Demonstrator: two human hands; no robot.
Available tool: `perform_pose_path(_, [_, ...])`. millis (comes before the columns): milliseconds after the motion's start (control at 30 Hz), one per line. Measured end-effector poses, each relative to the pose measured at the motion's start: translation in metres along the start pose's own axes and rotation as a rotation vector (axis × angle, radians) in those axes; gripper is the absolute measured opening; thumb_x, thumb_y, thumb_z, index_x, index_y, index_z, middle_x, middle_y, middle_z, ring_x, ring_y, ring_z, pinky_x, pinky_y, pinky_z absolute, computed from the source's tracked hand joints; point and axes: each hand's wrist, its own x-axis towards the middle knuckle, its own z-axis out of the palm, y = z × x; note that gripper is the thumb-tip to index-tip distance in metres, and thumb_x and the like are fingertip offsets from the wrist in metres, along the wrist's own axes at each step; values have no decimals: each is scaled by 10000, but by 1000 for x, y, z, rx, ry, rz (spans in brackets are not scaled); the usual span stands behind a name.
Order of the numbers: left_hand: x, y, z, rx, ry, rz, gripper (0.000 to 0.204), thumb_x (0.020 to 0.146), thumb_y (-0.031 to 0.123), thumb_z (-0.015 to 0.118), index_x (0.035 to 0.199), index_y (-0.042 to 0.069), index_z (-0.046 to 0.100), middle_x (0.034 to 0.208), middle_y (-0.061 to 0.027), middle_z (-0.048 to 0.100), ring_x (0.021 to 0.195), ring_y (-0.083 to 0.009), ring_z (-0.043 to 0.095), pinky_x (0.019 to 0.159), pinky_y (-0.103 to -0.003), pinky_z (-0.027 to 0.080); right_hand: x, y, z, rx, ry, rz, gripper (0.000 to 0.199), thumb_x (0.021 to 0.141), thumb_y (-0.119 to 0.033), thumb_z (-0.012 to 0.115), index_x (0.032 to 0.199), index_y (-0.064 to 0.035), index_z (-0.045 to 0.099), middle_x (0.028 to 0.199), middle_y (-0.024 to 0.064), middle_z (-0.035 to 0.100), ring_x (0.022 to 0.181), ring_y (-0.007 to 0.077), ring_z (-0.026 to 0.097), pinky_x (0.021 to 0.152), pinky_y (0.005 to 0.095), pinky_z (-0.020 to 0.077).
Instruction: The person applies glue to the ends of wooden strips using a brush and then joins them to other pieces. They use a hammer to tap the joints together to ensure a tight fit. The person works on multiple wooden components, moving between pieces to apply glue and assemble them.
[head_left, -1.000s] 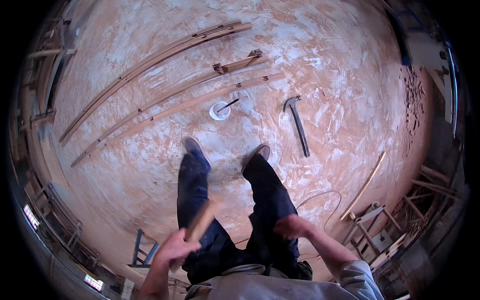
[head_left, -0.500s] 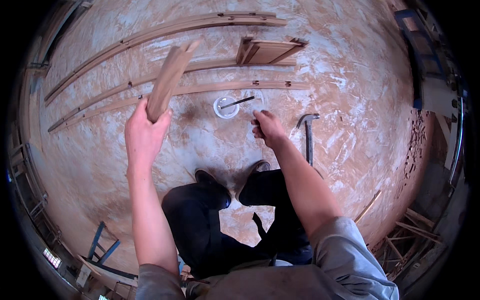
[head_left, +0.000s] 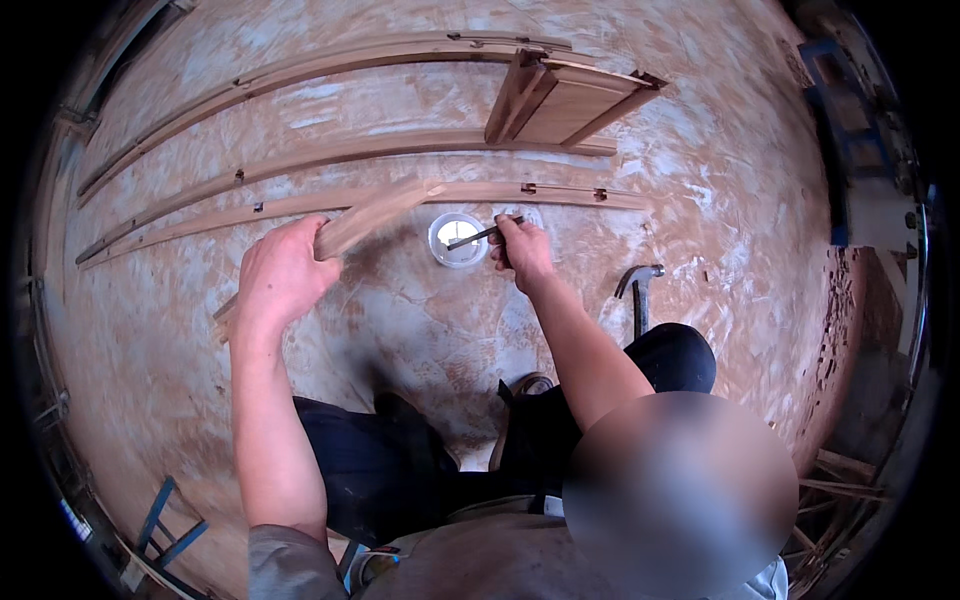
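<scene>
The left hand (head_left: 280,278) is clamped mid-length on a short, stiff, light brown wooden strip (head_left: 345,232); the right hand (head_left: 520,250) pinches a thin dark brush, probably, (head_left: 478,236) over a small round white pot (head_left: 457,240) on the floor.

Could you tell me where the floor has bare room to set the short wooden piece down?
Bare floor lies between the left hand, the white dish and the knees. More lies right of the hammer. It is crowded above, among the long strips and stacked boards.

A round dish (head_left: 458,240) lies on the floor (head_left: 400,320) between both hands, long slats (head_left: 330,155) behind it, a hammer (head_left: 640,290) to its right.
</scene>
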Motion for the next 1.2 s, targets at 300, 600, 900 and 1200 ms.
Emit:
perform_pose_path(300, [28, -22, 16, 12, -54, 31, 461, 681, 196, 639, 1115, 41, 630, 990, -191, 667, 965, -347, 628, 838, -413, 488, -27, 20, -4, -684, 52, -551, 221, 832, -193, 673, 970, -21, 650, 910, 175, 678, 842, 302, 663, 742, 377, 510])
perform_pose_path(600, [33, -52, 18, -173, -210, 77, 427, 674, 206, 660, 1073, 58, 644, 964, -177, 670, 928, -321, 639, 817, -390, 489, -44, 22, 1, -258, 62, -268, 264, 905, -255, 597, 904, 3, 653, 691, 70, 634, 604, 135, 605, 532, 289, 492])
perform_pose_path(900, [33, -54, 10, -125, -133, 87, 493, 674, 174, 688, 1113, -16, 565, 1009, -227, 641, 960, -355, 617, 840, -393, 472, -84, -24, -18, 195, 104, -230, 206, 937, -222, 560, 876, -26, 540, 635, 56, 563, 477, 130, 526, 387, 260, 424])
perform_pose_path(1200, [41, -56, 22, -141, 111, 176, 439, 694, 134, 715, 1093, 56, 548, 981, -183, 633, 964, -375, 596, 826, -437, 463, -185, -101, 7, 274, 17, -626, 179, 971, -128, 482, 994, 41, 537, 777, 155, 635, 616, 193, 617, 554, 288, 521])
